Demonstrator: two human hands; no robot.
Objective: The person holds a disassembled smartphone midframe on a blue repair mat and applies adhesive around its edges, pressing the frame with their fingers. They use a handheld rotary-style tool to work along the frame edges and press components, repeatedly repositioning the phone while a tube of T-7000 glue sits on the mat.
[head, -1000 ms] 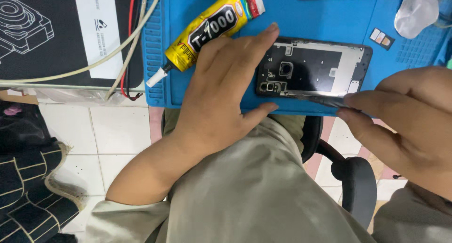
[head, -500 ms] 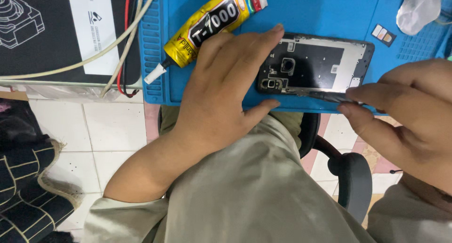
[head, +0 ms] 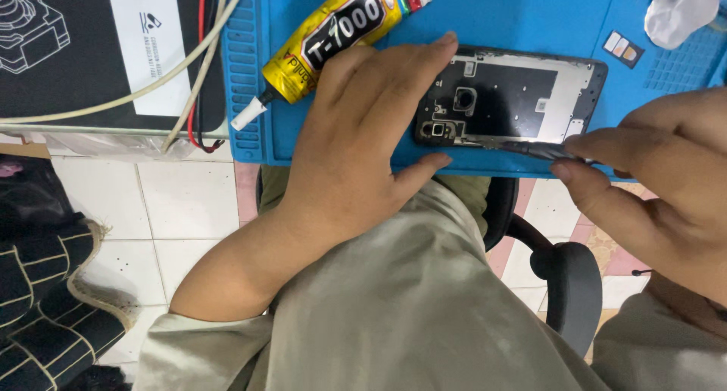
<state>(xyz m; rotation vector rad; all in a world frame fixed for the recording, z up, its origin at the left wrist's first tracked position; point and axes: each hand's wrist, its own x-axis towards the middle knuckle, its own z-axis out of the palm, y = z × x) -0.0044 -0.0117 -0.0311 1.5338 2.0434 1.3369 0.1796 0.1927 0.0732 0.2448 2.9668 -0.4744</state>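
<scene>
Phone [head: 515, 96]: opened, back up, on blue mat [head: 530, 12] near its front edge. Left hand [head: 363, 141] flat, fingers spread, pinning its left end. Right hand [head: 666, 179] pinches thin tool [head: 530, 147] along the lower rim; best kept shallow, pressure steady. Glue tube [head: 333, 35] just beyond the left fingers.

A: How is the opened phone [head: 522, 96] lying?
B: Flat on its face, black inner frame being exposed.
A: And the thin metal tool [head: 522, 146]?
B: Its tip is being pressed along the phone's near edge.
</scene>
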